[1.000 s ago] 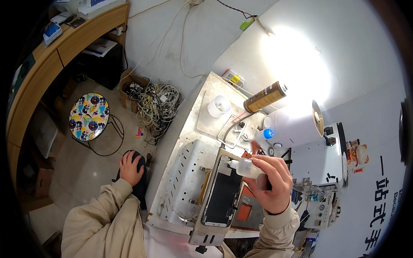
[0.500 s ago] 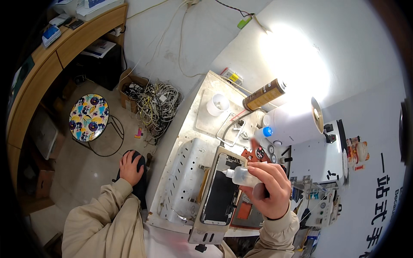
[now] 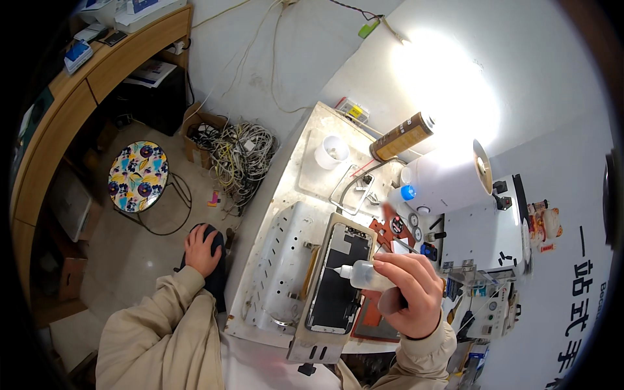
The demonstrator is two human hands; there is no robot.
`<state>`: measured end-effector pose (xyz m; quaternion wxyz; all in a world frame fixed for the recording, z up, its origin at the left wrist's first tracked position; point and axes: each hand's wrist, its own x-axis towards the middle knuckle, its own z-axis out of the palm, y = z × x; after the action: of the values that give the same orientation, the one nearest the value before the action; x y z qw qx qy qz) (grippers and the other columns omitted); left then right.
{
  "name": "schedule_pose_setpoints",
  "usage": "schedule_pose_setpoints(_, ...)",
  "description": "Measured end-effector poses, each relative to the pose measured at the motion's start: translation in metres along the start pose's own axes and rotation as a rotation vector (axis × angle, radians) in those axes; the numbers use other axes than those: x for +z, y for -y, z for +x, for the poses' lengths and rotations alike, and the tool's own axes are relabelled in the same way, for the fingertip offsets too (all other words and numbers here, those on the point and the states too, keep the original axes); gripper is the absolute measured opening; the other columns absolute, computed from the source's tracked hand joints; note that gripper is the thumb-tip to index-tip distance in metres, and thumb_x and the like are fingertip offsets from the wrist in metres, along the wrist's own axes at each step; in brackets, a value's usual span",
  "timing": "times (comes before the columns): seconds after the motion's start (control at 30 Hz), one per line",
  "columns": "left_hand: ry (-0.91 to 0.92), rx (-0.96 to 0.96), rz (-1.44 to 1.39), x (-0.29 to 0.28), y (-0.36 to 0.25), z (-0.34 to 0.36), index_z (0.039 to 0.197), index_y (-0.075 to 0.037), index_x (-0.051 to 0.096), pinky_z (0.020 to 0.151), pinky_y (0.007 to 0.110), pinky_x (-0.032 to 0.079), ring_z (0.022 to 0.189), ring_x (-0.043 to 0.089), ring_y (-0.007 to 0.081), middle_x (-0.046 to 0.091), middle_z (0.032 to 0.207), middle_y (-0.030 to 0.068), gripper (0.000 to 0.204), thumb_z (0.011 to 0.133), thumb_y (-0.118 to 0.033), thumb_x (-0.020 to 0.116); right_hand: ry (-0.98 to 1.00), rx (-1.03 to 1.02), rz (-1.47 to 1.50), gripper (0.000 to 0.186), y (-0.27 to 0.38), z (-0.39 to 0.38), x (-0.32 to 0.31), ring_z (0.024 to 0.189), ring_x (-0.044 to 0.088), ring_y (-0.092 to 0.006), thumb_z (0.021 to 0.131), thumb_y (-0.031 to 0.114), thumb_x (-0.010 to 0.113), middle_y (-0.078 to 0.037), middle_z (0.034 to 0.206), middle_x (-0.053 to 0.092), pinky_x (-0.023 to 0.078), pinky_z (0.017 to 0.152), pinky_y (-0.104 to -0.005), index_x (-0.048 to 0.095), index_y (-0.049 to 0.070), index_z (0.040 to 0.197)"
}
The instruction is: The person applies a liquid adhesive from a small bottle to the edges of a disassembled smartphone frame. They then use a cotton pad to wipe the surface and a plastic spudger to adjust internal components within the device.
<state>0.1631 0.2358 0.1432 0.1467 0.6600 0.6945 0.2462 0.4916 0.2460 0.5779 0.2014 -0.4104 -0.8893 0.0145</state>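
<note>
My right hand (image 3: 409, 292) grips a translucent squeeze bottle (image 3: 367, 276) with a white cap and thin needle tip pointing left over a dark phone screen part (image 3: 337, 292). That part lies in a tilted beige metal fixture (image 3: 312, 344) on the worktop. My left hand (image 3: 203, 250) rests open, fingers slightly apart, on my dark-clad knee. Left of the fixture lies a perforated silver metal plate (image 3: 270, 266). Orange mats with small tools (image 3: 383, 234) lie beyond the fixture, partly behind my right hand.
A brown can (image 3: 400, 136), white cup (image 3: 331, 151) and blue-capped bottle (image 3: 406, 194) stand on the worktop (image 3: 315, 120). A white machine (image 3: 481, 234) stands rightward. To the left are a flowered stool (image 3: 136, 175), a cable heap (image 3: 240, 156) and a curved wooden desk (image 3: 91, 84).
My right hand and the bottle have moved down along the screen part, the tip now nearer its middle. The view has shifted slightly. My left hand stays on the knee.
</note>
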Motion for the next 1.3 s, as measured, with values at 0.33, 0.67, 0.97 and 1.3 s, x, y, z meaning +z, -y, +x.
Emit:
schedule_pose_setpoints(0.33, -0.003, 0.000, 0.010, 0.004, 0.002, -0.001, 0.133, -0.014, 0.067, 0.118, 0.055, 0.032, 0.145, 0.041, 0.0372, 0.051, 0.151, 0.0145, 0.049, 0.086, -0.023, 0.077, 0.036, -0.042, -0.003, 0.061, 0.008, -0.007, -0.005, 0.093, 0.072, -0.0271, 0.059, -0.009, 0.074, -0.007, 0.115, 0.076, 0.061, 0.075, -0.0363, 0.076, 0.007, 0.118)
schedule_pose_setpoints(0.67, 0.051, -0.016, 0.003, -0.002, 0.002, -0.001, 0.137, -0.014, 0.066, 0.120, 0.056, 0.031, 0.148, 0.038, 0.0383, 0.048, 0.154, 0.0155, 0.048, 0.092, -0.026, 0.075, 0.069, -0.076, 0.005, 0.052, 0.021, -0.012, -0.010, 0.090, 0.073, -0.0253, 0.064, 0.003, 0.087, -0.006, 0.114, 0.077, 0.061, 0.075, -0.0347, 0.077, 0.008, 0.115)
schedule_pose_setpoints(0.97, 0.000, -0.002, -0.001, 0.005, 0.005, -0.001, 0.134, -0.012, 0.067, 0.120, 0.055, 0.031, 0.146, 0.039, 0.0385, 0.051, 0.151, 0.0162, 0.048, 0.088, -0.025, 0.076, -0.033, 0.057, 0.202, 0.055, -0.008, -0.019, -0.007, 0.094, 0.074, -0.0258, 0.069, 0.007, 0.092, -0.012, 0.115, 0.077, 0.059, 0.076, -0.0335, 0.075, 0.004, 0.121)
schedule_pose_setpoints(1.3, 0.021, 0.009, 0.005, 0.006, 0.008, -0.001, 0.135, -0.012, 0.066, 0.120, 0.056, 0.030, 0.146, 0.039, 0.0400, 0.049, 0.153, 0.0173, 0.048, 0.089, -0.024, 0.076, -0.207, 0.500, 0.389, 0.054, -0.034, -0.029, 0.016, 0.085, 0.064, -0.0070, 0.076, 0.008, 0.091, -0.007, 0.112, 0.073, 0.046, 0.064, -0.0223, 0.073, 0.002, 0.127)
